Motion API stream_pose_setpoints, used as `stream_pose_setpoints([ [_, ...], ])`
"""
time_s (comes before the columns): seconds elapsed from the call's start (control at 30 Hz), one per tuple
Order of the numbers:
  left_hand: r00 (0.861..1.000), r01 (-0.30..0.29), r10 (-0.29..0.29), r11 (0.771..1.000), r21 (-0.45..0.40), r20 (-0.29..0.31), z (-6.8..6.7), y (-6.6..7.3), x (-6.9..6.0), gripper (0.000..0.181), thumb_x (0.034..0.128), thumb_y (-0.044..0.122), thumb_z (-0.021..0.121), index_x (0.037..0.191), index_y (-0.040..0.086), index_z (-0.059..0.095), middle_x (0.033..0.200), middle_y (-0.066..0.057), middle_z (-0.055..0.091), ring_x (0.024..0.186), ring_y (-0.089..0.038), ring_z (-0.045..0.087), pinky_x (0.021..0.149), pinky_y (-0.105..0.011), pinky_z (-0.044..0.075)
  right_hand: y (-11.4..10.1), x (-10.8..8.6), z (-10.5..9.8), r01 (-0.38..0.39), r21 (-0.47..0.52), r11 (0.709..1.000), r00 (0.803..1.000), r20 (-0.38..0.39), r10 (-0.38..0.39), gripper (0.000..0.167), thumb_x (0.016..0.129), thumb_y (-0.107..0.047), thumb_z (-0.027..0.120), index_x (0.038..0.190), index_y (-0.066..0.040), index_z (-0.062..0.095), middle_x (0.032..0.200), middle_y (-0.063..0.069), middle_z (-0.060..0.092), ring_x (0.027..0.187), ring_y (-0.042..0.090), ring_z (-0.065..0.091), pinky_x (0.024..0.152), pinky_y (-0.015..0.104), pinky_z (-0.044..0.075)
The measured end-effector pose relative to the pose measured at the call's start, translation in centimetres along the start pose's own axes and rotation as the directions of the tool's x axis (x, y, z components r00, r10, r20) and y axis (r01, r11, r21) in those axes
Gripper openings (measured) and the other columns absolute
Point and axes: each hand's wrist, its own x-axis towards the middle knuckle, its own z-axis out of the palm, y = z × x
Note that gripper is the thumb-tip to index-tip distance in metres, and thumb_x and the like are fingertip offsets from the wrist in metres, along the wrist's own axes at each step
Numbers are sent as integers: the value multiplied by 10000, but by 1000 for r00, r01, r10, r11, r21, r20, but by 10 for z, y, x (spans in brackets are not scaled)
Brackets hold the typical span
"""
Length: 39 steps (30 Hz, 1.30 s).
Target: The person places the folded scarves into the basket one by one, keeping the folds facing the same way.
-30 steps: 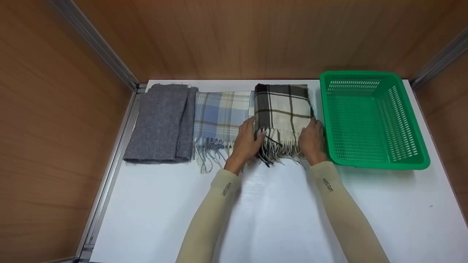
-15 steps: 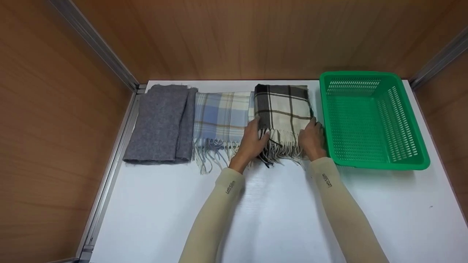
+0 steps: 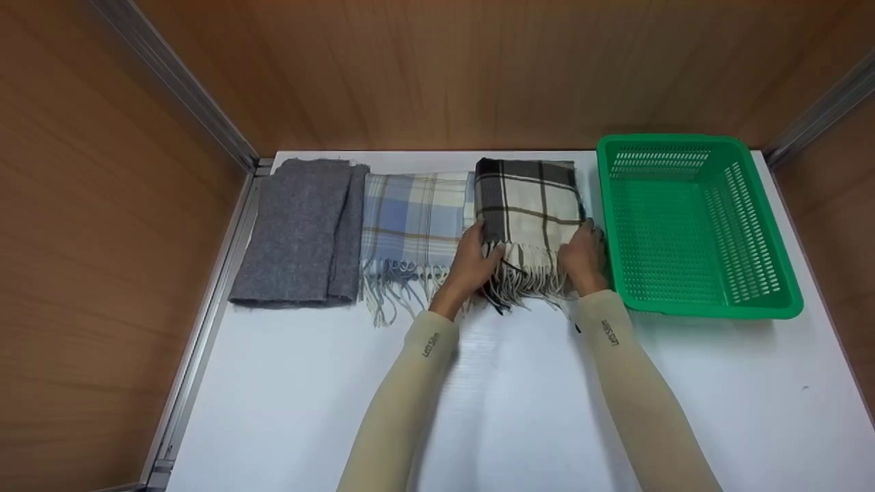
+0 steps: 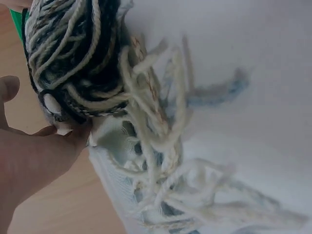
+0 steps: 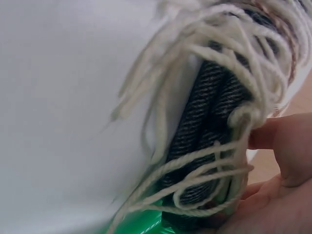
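A folded black, white and brown plaid scarf lies on the white table, its fringe toward me. My left hand grips its left edge near the fringed end, thumb on the top side. At the right edge my right hand holds the scarf's side, with the fingertips partly hidden. Close up in the left wrist view, the fringe bunches beside my left hand. In the right wrist view, cream tassels hang over the dark folded layers beside my right thumb.
A blue and cream plaid scarf with fringe lies just left of my left hand. Farther left sits a folded grey cloth. A green plastic basket stands close to my right hand. Wood-look panels wall the table's back and sides.
My left hand has shifted slightly right onto the black-and-white scarf's left edge. My right hand has barely moved, and the scarf lies in nearly the same place.
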Motion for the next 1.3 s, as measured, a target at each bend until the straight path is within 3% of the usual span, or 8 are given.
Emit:
stream_pose_setpoints([
  [0.2,1000,0,0,1000,-23,14,-2,0,3,730,1110,243,554,1677,7,160,1726,-224,204,1593,-329,265,1261,-437,303,-1,3,0,6,23,1000,1000,-20,-6,642,950,25,460,1546,184,282,1478,405,411,1337,535,464,1119,627,407],
  [0.37,1000,21,-19,997,-71,18,-4,-2,6,714,1111,243,543,1674,7,172,1721,-230,205,1584,-339,286,1251,-435,325,-1,4,-1,-4,9,1000,1000,-28,4,497,884,63,491,1363,193,504,1298,377,563,1005,411,540,897,581,505],
  [0.53,998,56,-54,990,-128,21,-6,-4,7,688,1115,247,528,1667,12,190,1699,-229,238,1574,-341,309,1237,-439,348,-1,3,-5,-5,-23,1000,1000,19,5,459,868,64,503,1301,203,560,1227,364,616,864,357,502,700,485,477],
  [0.67,998,64,-60,988,-143,29,-8,-4,7,685,1112,239,531,1662,11,192,1663,-238,294,1550,-350,349,1220,-472,365,-1,0,-9,10,-11,1000,999,41,-10,513,860,56,491,1347,214,532,1243,369,612,834,356,491,621,428,419],
  [0.8,997,70,-66,989,-133,40,-10,-4,7,662,1112,211,538,1656,12,217,1649,-250,323,1526,-356,375,1210,-497,363,0,-4,-10,28,32,999,998,48,-30,588,893,-4,466,1430,232,441,1319,403,576,865,372,504,648,444,442],
  [0.97,996,74,-67,988,-139,55,-11,-3,8,607,1108,148,542,1633,10,270,1617,-266,396,1493,-351,432,1191,-492,389,0,-6,-10,33,111,993,999,37,-37,574,994,-91,395,1462,241,389,1399,415,522,973,398,505,821,537,491],
  [1.13,996,80,-73,977,-198,46,-11,-5,7,549,1105,133,548,1601,41,333,1552,-258,468,1414,-341,517,1113,-490,454,-2,-6,-10,56,80,995,998,11,-57,550,1019,-25,294,1496,245,339,1471,428,462,1060,435,520,911,561,486],
  [1.3,996,90,-84,957,-277,33,-13,-7,6,512,1096,126,568,1569,43,391,1476,-247,495,1379,-356,546,1060,-490,494,-7,-10,-15,64,24,998,997,31,-65,549,1009,10,294,1516,217,336,1473,418,467,1048,428,530,848,523,495],
])
